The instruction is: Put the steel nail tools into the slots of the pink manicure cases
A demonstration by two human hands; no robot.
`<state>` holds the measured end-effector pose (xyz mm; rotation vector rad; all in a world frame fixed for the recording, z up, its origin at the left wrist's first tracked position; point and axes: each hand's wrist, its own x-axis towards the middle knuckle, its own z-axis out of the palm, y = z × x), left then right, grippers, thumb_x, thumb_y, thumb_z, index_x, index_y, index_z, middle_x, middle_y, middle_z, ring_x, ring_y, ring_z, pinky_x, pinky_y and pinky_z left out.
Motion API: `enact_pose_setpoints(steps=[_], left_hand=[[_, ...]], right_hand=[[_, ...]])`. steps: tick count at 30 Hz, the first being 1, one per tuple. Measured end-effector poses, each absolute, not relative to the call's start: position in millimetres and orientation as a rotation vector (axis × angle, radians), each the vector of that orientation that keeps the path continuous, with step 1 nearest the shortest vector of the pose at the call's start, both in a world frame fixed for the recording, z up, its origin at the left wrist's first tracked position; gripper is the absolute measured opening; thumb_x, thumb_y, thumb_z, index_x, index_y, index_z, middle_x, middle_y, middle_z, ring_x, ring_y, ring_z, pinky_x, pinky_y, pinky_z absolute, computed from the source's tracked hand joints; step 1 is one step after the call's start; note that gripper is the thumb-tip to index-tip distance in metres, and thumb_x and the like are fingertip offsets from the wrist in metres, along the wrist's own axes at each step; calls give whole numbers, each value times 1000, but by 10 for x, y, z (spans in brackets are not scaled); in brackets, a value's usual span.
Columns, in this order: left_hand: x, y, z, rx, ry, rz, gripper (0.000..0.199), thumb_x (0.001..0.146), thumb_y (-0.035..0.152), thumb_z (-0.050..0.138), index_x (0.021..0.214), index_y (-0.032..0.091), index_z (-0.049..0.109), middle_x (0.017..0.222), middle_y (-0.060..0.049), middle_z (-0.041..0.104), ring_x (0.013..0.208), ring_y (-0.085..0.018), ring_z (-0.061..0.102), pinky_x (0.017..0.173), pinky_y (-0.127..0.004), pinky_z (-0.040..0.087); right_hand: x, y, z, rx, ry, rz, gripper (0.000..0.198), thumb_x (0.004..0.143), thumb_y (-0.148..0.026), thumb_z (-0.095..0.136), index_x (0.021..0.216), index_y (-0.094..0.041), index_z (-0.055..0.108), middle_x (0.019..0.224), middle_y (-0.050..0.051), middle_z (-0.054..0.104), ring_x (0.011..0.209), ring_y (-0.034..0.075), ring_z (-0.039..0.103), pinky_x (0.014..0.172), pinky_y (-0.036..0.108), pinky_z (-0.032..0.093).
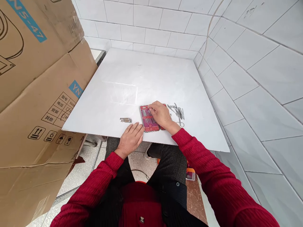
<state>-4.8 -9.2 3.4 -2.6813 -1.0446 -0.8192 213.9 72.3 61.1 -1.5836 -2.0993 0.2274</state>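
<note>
A red manicure kit case [151, 128] lies opened flat near the table's front edge, with several slim metal tools in its left half. My right hand [162, 114] reaches over the case, thumb and fingertips drawn together at its upper part. Whatever is between those fingertips is too small to make out, and the hand hides much of the right half. My left hand [132, 137] rests flat at the table edge, fingers stretched out, fingertips by the case's lower left corner. Nail clippers [126, 120] lie just beyond it. Right of the case is a pile of metal nippers and scissors [177, 112].
The white table [153, 72] meets a tiled wall at the back and right. Large cardboard boxes [42, 104] stand close along its left side. A cable [208, 30] hangs down the corner. An orange-and-clear package [190, 174] is below the table at right.
</note>
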Motion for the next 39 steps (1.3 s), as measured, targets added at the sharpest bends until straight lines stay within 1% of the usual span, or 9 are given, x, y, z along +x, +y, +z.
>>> enact_pose_setpoints(steps=[4, 7, 11, 14, 17, 24, 28, 33, 39], left_hand=[[-46, -103, 30, -2677, -1053, -812, 40, 101, 17, 50, 140, 15, 61, 138, -12, 68, 138, -28, 57, 116, -48, 45], [-47, -106, 11, -2659, -1060, -837, 39, 101, 18, 50, 138, 15, 62, 136, -12, 69, 132, -28, 61, 115, -48, 46], [-48, -104, -10, -2704, -1083, -863, 32, 99, 18, 52, 127, 18, 68, 119, -11, 75, 122, -26, 65, 114, -47, 46], [-49, -102, -13, -2708, -1077, -861, 23, 99, 19, 52, 113, 18, 71, 105, -9, 75, 110, -25, 67, 112, -47, 47], [-52, -102, -13, -2689, -1053, -858, 20, 100, 20, 52, 106, 17, 71, 99, -9, 73, 104, -25, 67, 107, -45, 49], [-56, -118, -12, -2724, -1074, -887, 21, 100, 19, 52, 109, 17, 70, 100, -9, 72, 104, -25, 65, 107, -46, 47], [-57, -121, -26, -2720, -1077, -864, 23, 101, 20, 49, 109, 17, 71, 99, -10, 72, 103, -26, 65, 108, -49, 47], [-58, -115, -43, -2683, -1058, -858, 23, 102, 21, 49, 105, 16, 71, 94, -9, 72, 98, -25, 66, 102, -45, 50], [-52, -126, 4, -2682, -1061, -874, 27, 101, 20, 52, 121, 14, 69, 108, -11, 74, 108, -26, 66, 111, -47, 46]], right_hand=[[1782, 623, 838, -1475, -2341, 317, 22, 101, -20, 54, 101, -19, 75, 106, 8, 71, 98, 21, 63, 78, 29, 40], [1492, 599, 961, -1425, -2549, 362, 20, 100, -20, 56, 96, -18, 76, 104, 7, 71, 93, 20, 63, 72, 28, 36], [1223, 614, 981, -1410, -2757, 241, 20, 101, -23, 58, 95, -17, 76, 104, 9, 72, 91, 21, 64, 67, 30, 33], [1119, 622, 951, -1445, -2828, 142, 20, 101, -25, 58, 98, -15, 75, 103, 11, 72, 93, 23, 65, 67, 31, 35], [1072, 612, 952, -1499, -2868, 101, 22, 101, -25, 57, 101, -13, 75, 104, 13, 72, 93, 24, 66, 69, 31, 37], [1052, 586, 1021, -1486, -2906, 126, 24, 100, -18, 53, 96, -13, 76, 102, 13, 72, 87, 23, 66, 71, 31, 40], [1011, 591, 1026, -1471, -2970, 97, 21, 97, -14, 56, 100, -10, 76, 103, 16, 72, 87, 24, 67, 71, 32, 42], [962, 604, 1022, -1386, -3031, 52, 21, 95, -12, 58, 106, -6, 75, 103, 20, 73, 93, 28, 69, 76, 33, 44], [1005, 591, 1107, -1471, -2983, 76, 23, 93, -13, 57, 109, -4, 72, 106, 22, 74, 92, 27, 67, 76, 32, 42]])
